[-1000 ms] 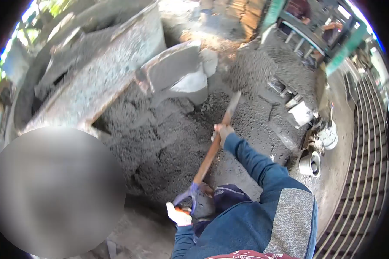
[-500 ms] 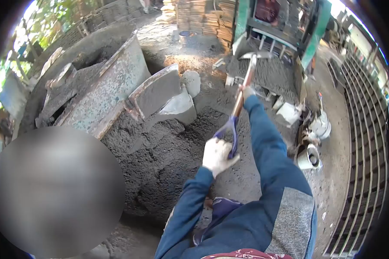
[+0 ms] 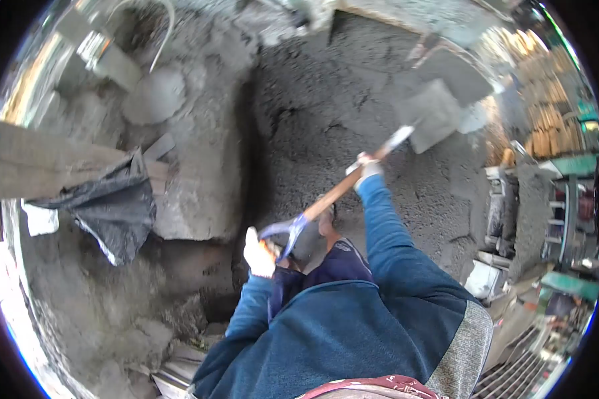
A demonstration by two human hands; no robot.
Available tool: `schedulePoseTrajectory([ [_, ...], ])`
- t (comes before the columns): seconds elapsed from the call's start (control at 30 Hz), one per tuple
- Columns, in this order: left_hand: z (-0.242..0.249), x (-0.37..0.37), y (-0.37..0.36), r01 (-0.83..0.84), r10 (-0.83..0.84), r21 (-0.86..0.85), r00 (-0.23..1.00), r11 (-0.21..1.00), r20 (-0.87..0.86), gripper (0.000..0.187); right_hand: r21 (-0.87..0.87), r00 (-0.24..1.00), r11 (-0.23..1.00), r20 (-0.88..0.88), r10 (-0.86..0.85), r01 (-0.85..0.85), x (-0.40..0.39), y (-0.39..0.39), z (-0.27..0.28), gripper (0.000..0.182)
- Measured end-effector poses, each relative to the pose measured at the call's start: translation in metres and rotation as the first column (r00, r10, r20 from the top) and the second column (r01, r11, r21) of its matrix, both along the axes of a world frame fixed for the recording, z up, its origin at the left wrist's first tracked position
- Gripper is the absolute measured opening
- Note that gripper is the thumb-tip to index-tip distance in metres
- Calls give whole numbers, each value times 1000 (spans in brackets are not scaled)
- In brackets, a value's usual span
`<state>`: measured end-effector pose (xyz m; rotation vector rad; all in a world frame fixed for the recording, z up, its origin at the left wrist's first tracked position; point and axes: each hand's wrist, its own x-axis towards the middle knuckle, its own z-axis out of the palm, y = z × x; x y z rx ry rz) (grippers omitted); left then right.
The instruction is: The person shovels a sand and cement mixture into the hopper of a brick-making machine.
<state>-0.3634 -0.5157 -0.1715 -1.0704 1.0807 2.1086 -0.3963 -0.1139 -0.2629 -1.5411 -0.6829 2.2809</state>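
Note:
I hold a shovel (image 3: pixel 336 191) slantwise in front of my body with both hands. My left hand (image 3: pixel 259 255), in a whitish glove, is closed at the purple D-shaped handle. Farther along, my right hand (image 3: pixel 366 167), also gloved, is wrapped round the wooden shaft. The grey blade (image 3: pixel 436 114) points up and to the right, blurred, and overlaps the dark grey wet mix (image 3: pixel 326 110) spread on the ground. My bare foot (image 3: pixel 327 223) shows just beneath the shaft.
A grey block-like mass (image 3: pixel 199 186) stands at left, a black plastic sheet (image 3: pixel 116 209) hanging beside it from a wooden beam (image 3: pixel 53 159). At right are a machine with green parts (image 3: pixel 572 166), a white container (image 3: pixel 484 279) and stacked brown boards (image 3: pixel 549 110). Metal bars (image 3: pixel 519 366) lie lower right.
My view has turned left, so the machine now sits at the right edge. The shovel blade has swung from the machine's grey heap to over the mix on the ground. Both hands keep their hold.

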Motion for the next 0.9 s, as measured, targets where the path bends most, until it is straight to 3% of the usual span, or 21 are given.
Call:
schedulePoseTrajectory([
  [0.03,-33,35,-50,-76,76,46,997,996,-9,57,48,997,998,66,35,-38,-8,-63,-35,9],
  [0.07,-28,68,-84,-217,228,-121,970,969,85,48,-42,970,976,111,217,-213,-2,-120,-53,10],
  [0.1,-76,142,-160,-138,130,-242,990,960,-50,34,-139,909,916,140,393,-375,16,-179,-65,13],
  [0.13,-53,196,-188,183,-456,-776,878,604,-147,41,-275,903,888,122,412,-368,39,-239,-66,10],
  [0.17,-28,248,-214,90,-663,-970,715,-227,222,66,-517,924,808,79,373,-282,86,-324,-169,9],
  [0.2,-14,280,-224,159,-524,-919,781,-360,341,65,-722,940,669,81,332,-174,128,-402,-268,17],
  [0.27,5,318,-229,352,-171,-930,915,-103,365,62,-577,665,526,-41,746,-625,196,-447,-158,20],
  [0.3,6,321,-226,352,-89,-935,931,-38,354,61,-705,633,339,-199,748,-623,216,-475,-150,16],
  [0.33,2,323,-222,350,-14,-937,937,7,350,61,-769,546,346,-4,838,-537,231,-504,-141,15],
  [0.37,-5,321,-220,338,-17,-941,941,-1,338,60,-785,565,355,8,825,-508,242,-519,-153,14],
  [0.43,-28,310,-213,310,-92,-949,945,-57,314,59,-301,514,551,200,834,-778,182,-491,-180,13],
  [0.47,-47,303,-212,270,-169,-958,944,-92,282,59,-35,483,528,356,800,-848,149,-475,-189,13],
  [0.5,-66,294,-206,234,-227,-968,942,-87,248,59,-8,513,556,376,772,-831,91,-437,-224,14],
  [0.53,-80,218,-153,-25,77,-926,997,376,5,52,-204,552,617,297,779,-760,15,-383,-272,15],
  [0.57,-86,127,-90,-442,531,-721,839,533,-121,53,-380,598,641,241,764,-667,-48,-332,-310,16],
  [0.6,-116,107,-91,-486,641,-584,763,650,78,51,-460,631,650,221,744,-605,-83,-297,-333,18],
  [0.73,-115,127,-76,-531,705,-572,699,626,123,52,-430,617,628,186,764,-648,-45,-288,-336,11],
  [0.87,-107,172,-92,-511,697,-587,705,628,132,51,-445,646,610,87,758,-656,-16,-286,-297,8],
  [0.9,-107,178,-106,-482,645,-636,763,603,34,50,-412,709,685,119,695,-601,-4,-292,-285,7],
])
